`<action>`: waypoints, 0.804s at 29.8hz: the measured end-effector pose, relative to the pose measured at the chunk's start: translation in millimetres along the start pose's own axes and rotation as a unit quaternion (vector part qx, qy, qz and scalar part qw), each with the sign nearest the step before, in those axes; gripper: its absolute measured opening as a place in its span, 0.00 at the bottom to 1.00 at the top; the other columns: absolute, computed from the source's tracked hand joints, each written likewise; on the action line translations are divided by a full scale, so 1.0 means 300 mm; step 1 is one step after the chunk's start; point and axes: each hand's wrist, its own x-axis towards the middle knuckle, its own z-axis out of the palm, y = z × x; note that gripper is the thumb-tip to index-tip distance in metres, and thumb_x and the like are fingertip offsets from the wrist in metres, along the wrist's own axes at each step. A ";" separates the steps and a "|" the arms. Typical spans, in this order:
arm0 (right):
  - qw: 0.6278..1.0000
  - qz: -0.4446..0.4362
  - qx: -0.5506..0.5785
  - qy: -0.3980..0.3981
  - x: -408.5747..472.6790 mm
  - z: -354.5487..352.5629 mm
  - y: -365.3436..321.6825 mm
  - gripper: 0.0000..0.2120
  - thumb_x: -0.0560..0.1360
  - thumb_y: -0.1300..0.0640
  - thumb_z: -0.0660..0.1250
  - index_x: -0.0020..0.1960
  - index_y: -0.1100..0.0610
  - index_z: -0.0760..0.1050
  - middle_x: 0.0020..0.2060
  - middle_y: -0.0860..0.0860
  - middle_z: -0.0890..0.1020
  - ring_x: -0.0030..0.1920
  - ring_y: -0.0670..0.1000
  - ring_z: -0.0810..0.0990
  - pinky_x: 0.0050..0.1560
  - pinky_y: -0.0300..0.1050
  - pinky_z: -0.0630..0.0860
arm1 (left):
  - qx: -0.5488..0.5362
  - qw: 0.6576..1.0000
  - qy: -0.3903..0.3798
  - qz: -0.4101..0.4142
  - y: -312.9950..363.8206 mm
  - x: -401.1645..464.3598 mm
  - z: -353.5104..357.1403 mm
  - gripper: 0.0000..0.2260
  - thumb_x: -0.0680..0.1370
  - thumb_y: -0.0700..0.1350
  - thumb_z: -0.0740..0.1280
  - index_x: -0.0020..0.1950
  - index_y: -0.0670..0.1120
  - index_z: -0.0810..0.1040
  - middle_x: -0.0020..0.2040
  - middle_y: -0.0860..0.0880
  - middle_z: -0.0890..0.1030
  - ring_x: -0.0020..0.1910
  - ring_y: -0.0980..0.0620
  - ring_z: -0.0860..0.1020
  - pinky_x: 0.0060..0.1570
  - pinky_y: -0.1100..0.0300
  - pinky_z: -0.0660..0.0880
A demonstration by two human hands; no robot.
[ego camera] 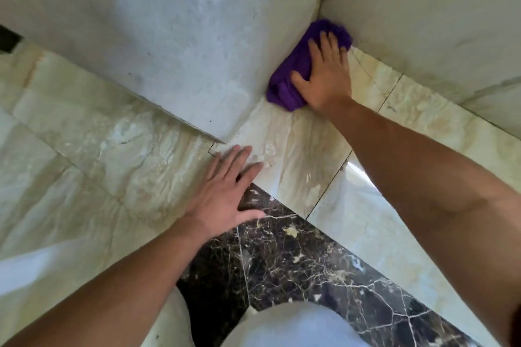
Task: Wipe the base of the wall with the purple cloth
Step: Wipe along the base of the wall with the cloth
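- Wall [183,36] meets floor [98,135] in a corner, top right, and the wiping happens there.
- Left hand [225,191] lies flat on the floor, fingers spread, holding nothing; probably propping up the lean.
- Right hand [324,76] presses flat-fingered on the purple cloth [284,87], not gripping it.
- Cloth is bunched under that hand against the wall's base, well apart from the left hand.

Your right hand [324,79] covers much of the purple cloth [283,84], and the cloth hides the base of the wall [197,36] in the corner. Your forearms [408,163] run out of view. A dark patch [8,38] is cut off at the left edge, so you cannot tell what it is.
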 end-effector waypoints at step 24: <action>0.998 -0.060 -0.032 -0.006 0.043 -0.032 0.021 0.44 0.73 0.35 0.58 0.78 0.64 0.58 0.80 0.62 0.54 0.81 0.60 0.51 0.80 0.55 0.48 | -0.047 0.983 -0.087 -0.154 -0.126 -0.092 0.038 0.64 0.54 0.87 0.51 0.78 0.55 0.28 0.78 0.45 0.26 0.78 0.40 0.30 0.70 0.28 0.42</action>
